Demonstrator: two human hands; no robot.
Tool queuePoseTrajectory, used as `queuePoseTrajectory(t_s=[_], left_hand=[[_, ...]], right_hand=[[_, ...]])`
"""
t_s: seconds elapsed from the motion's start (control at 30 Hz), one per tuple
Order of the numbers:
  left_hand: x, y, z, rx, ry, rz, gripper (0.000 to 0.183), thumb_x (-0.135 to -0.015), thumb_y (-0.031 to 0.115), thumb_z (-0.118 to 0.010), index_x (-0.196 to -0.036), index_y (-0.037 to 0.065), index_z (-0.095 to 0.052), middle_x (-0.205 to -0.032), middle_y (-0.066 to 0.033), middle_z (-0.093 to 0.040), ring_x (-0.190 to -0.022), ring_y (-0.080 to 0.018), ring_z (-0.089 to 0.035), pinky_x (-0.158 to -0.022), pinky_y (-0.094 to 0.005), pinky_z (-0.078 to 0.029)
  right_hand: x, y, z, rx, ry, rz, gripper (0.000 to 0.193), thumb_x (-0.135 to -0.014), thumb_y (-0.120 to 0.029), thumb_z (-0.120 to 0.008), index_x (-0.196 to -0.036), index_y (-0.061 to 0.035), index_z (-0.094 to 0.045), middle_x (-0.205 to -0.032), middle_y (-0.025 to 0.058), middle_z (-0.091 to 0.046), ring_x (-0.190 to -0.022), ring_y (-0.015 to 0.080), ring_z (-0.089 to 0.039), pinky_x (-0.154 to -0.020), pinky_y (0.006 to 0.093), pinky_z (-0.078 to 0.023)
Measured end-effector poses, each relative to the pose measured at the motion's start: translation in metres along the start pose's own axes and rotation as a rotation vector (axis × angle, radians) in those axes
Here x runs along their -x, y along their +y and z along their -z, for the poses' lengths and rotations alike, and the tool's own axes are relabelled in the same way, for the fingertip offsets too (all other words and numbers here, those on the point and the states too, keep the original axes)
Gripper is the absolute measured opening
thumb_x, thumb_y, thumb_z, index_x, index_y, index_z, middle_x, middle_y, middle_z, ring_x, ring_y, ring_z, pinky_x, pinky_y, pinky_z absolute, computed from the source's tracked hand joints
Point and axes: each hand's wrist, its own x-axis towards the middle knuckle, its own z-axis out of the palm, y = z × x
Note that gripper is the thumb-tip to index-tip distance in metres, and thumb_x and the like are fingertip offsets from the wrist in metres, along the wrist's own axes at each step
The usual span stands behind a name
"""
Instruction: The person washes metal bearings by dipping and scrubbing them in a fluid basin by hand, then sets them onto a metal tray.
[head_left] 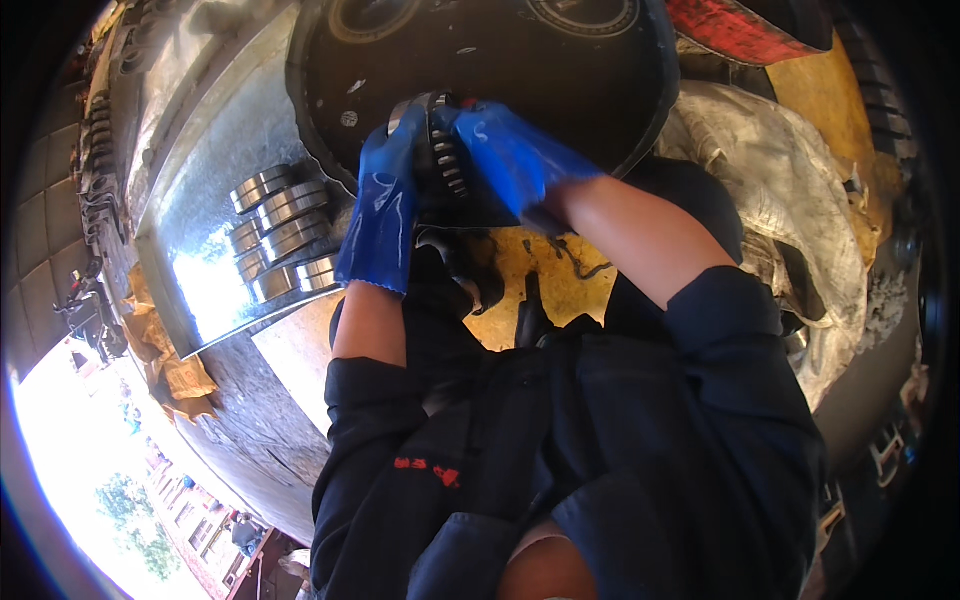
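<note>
A metal roller bearing (pixel 446 150), with a row of rollers showing along its side, is held upright between my two blue-gloved hands. My left hand (pixel 392 150) is closed round its left side, and my right hand (pixel 488 138) grips it from the right. Both hands are over the near part of a wide dark basin (pixel 302 92). Two large round shapes, like rings, show faintly at the basin's far side. To the left, several shiny metal rings (pixel 290 203) stand in stacks on a metal tray (pixel 185 215). The gloves hide part of the bearing.
A crumpled pale sack (pixel 780 150) lies on the right, below a red container (pixel 735 32) at the far right. Torn brown paper (pixel 185 378) hangs by the tray's left corner. Yellowish board (pixel 570 290) shows between my legs.
</note>
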Motion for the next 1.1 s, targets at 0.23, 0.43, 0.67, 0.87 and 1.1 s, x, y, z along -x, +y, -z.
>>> queuePoseTrajectory(t_s=[0.23, 0.43, 0.67, 0.87, 1.1], left_hand=[[-0.016, -0.006, 0.003, -0.257, 0.076, -0.068, 0.059, -0.096, 0.042, -0.07, -0.127, -0.009, -0.066, -0.108, -0.0165, -0.074, -0.092, -0.0239, -0.071, -0.082, -0.0333, -0.057], [-0.009, -0.003, 0.01, -0.17, 0.092, -0.014, 0.054, -0.097, 0.039, -0.07, -0.124, -0.008, -0.067, -0.106, -0.0148, -0.073, -0.087, -0.0216, -0.071, -0.077, -0.0319, -0.057], [-0.009, -0.011, 0.003, -0.107, 0.057, -0.147, 0.053, -0.098, 0.035, -0.07, -0.127, -0.008, -0.064, -0.105, -0.0156, -0.073, -0.083, -0.0204, -0.071, -0.075, -0.032, -0.058], [0.026, 0.014, -0.014, -0.861, 0.232, -0.266, 0.076, -0.087, 0.051, -0.078, -0.138, -0.002, -0.059, -0.123, -0.0234, -0.07, -0.107, -0.0298, -0.073, -0.092, -0.0387, -0.059], [0.011, 0.026, 0.006, -0.819, 0.057, -0.228, 0.075, -0.085, 0.05, -0.079, -0.136, -0.002, -0.062, -0.123, -0.0218, -0.072, -0.108, -0.0291, -0.073, -0.094, -0.0378, -0.058]], right_hand=[[-0.019, -0.006, 0.015, 0.704, 0.073, 0.254, 0.036, -0.106, -0.031, -0.057, -0.124, -0.0033, -0.071, -0.107, 0.0113, -0.075, -0.097, 0.0182, -0.072, -0.092, 0.0322, -0.055], [-0.013, 0.024, 0.01, 0.217, 0.034, 0.131, 0.029, -0.105, -0.024, -0.059, -0.119, -0.0017, -0.071, -0.103, 0.0111, -0.075, -0.092, 0.0211, -0.072, -0.088, 0.0348, -0.057], [-0.031, 0.053, 0.045, 1.181, 0.222, 0.122, 0.035, -0.098, -0.03, -0.068, -0.125, -0.0087, -0.07, -0.109, 0.0173, -0.075, -0.101, 0.0328, -0.072, -0.092, 0.0424, -0.055], [-0.037, 0.031, 0.045, 1.431, 0.028, -0.007, 0.044, -0.096, -0.025, -0.072, -0.136, -0.0092, -0.065, -0.121, 0.0176, -0.073, -0.112, 0.0307, -0.071, -0.097, 0.0418, -0.055], [-0.049, 0.029, 0.051, 1.113, -0.119, 0.077, 0.049, -0.088, -0.018, -0.075, -0.136, -0.0074, -0.067, -0.128, 0.016, -0.072, -0.122, 0.0311, -0.066, -0.105, 0.041, -0.05]])
